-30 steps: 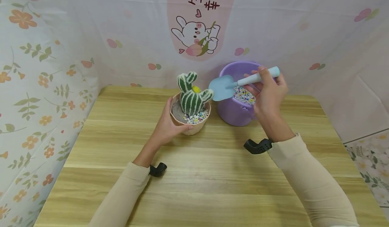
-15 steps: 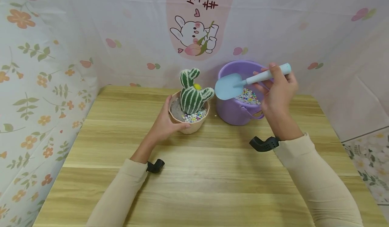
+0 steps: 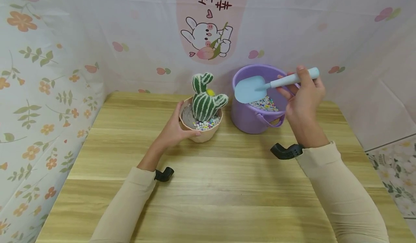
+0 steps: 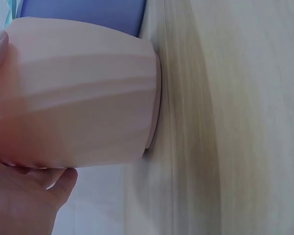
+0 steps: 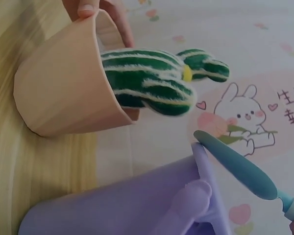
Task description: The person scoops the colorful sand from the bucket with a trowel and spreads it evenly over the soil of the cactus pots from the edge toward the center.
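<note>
My left hand [image 3: 172, 131] holds a peach flowerpot [image 3: 205, 136] from the left, thumb along its front and fingers behind it. In the pot stands a green knitted cactus [image 3: 204, 106] with white stripes and a yellow tip. Grey filling shows on the pot's left, colourful pebbles [image 3: 208, 123] on its front right. The right hand [image 3: 305, 98] grips a light blue trowel [image 3: 250, 89] by its pale handle; the bare-looking blade is over the left rim of a purple bucket [image 3: 245, 116]. More colourful pebbles [image 3: 267, 104] lie inside the bucket. The left wrist view shows the pot's base on the tabletop.
The wooden table [image 3: 208, 199] carries the pot and bucket side by side near its back edge. A printed cloth [image 3: 146, 30] with a rabbit picture hangs behind, and a floral cloth [image 3: 42, 102] on the left. The bucket's handle [image 3: 271, 122] hangs at its front.
The right hand has drawn the trowel rightward, away from the cactus and over the bucket. The left hand keeps hold of the pot, which stays put apart from a slight view shift.
</note>
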The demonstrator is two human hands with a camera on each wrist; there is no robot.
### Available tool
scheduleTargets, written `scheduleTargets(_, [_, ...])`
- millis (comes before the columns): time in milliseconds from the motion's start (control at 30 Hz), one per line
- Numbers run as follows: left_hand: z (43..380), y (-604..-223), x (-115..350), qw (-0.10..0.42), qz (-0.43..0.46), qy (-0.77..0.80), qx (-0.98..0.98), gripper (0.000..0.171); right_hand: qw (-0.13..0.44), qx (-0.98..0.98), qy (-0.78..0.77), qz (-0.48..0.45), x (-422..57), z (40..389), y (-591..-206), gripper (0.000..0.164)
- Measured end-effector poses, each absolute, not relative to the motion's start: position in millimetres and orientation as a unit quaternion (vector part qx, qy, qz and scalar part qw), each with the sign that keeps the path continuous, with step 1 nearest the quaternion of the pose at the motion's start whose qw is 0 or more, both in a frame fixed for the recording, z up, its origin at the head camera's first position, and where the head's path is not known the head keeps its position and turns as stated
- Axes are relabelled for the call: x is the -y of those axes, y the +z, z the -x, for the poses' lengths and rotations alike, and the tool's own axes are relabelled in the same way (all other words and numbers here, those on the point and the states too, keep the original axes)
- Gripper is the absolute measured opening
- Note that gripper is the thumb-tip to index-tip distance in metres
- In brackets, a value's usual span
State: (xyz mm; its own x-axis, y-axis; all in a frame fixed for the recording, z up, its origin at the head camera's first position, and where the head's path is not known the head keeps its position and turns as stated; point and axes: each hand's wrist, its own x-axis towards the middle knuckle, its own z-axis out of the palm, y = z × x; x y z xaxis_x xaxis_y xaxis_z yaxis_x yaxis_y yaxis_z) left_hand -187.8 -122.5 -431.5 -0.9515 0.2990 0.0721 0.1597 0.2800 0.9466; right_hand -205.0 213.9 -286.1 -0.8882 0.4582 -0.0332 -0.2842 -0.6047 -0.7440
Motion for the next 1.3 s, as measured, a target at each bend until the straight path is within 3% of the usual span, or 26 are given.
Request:
scheduleTargets(400, [189,-427,123,0.07,-0.149,0.57,-0.805,0.124,0.217,0.381,0.887,0.145,-236,210,-287,0.022])
scheduleTargets(733, [187,-422,117,0.046,-0.15,0.564,-0.811,0.12,0.223,0.372,0.885,0.168,-250,215,-291,0.023])
scheduleTargets(933, [188,-425,116,0.032,-0.149,0.578,-0.801,0.122,0.225,0.38,0.879,0.18,-257,216,-294,0.033])
scheduleTargets(1067, [190,-426,117,0.04,-0.142,0.584,-0.798,0.124,0.224,0.391,0.872,0.19,-262,217,-296,0.039])
scheduleTargets(1300, [197,-425,124,0.081,-0.138,0.587,-0.793,0.121,0.215,0.42,0.86,0.193,-268,222,-297,0.028])
